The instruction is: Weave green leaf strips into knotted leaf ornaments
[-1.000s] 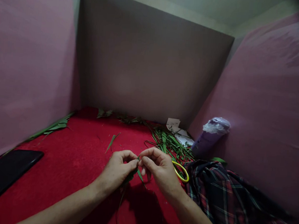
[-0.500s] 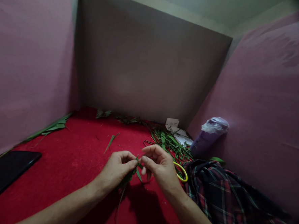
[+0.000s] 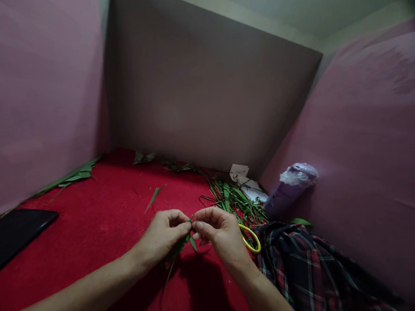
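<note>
Over the red cloth (image 3: 110, 243), my left hand (image 3: 166, 230) pinches a piece of green leaf (image 3: 181, 244) between thumb and forefinger. Part of the leaf hangs below the fingers, and a thin stem (image 3: 166, 284) trails down from it. My right hand (image 3: 220, 231) meets the left at the leaf's upper end, its thumb and forefinger closed together there. What lies between the right fingertips is hidden, though leaf shows right beside them. Just behind the right wrist is a yellow ring-shaped handle (image 3: 258, 245), its other end covered by the hand.
A heap of cut stems and leaves (image 3: 240, 202) lies at back right by white papers (image 3: 254, 191). A purple bottle (image 3: 290, 188) leans on the right wall above a plaid cloth (image 3: 303, 260). At left lies a black tablet-like slab (image 3: 12, 237). Loose leaves (image 3: 152, 199) lie farther back.
My right hand's thumb and forefinger have closed together and come in against the left fingertips at the leaf. My left hand has stayed in place.
</note>
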The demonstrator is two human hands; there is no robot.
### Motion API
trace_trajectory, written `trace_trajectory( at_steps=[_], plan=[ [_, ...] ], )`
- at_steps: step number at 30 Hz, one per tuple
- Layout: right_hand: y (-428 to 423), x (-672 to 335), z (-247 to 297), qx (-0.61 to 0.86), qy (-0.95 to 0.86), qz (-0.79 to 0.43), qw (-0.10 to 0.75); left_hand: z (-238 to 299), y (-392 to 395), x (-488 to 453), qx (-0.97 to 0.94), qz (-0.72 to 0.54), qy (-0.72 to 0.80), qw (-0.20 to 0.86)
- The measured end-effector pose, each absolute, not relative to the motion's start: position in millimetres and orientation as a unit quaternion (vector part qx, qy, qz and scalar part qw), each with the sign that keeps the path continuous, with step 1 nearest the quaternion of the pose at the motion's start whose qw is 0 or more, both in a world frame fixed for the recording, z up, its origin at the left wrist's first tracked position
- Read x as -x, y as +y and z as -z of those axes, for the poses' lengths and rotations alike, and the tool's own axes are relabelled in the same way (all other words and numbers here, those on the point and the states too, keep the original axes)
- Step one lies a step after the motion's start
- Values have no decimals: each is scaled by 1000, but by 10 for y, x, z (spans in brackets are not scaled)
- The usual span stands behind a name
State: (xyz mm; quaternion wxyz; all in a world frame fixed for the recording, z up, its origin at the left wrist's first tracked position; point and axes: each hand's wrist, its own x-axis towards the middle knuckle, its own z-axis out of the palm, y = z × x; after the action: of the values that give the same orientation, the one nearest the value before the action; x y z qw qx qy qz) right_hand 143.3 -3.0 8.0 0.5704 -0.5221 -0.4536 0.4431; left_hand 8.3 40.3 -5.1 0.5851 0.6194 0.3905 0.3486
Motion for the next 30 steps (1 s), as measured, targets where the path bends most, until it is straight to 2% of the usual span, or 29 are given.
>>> trace_trajectory(
  at_steps=[7, 12, 15, 20, 30],
  plan=[
    [-53, -1448, -43, 536, -501, -391, 556, 36, 402, -84, -602, -352, 394, 599],
    [21, -1564, -14, 599, -581, -158, 528, 83, 441, -91, -577, -386, 392, 604],
    [260, -1696, -33, 617, -593, -116, 504, 141, 475, -95, -558, -404, 397, 606],
    [891, -1781, -118, 625, -656, -61, 418, 228, 551, -104, -536, -431, 400, 605],
    [2061, -1336, -4, 591, -784, 60, 180, 352, 632, -124, -475, -457, 420, 624]
  ],
)
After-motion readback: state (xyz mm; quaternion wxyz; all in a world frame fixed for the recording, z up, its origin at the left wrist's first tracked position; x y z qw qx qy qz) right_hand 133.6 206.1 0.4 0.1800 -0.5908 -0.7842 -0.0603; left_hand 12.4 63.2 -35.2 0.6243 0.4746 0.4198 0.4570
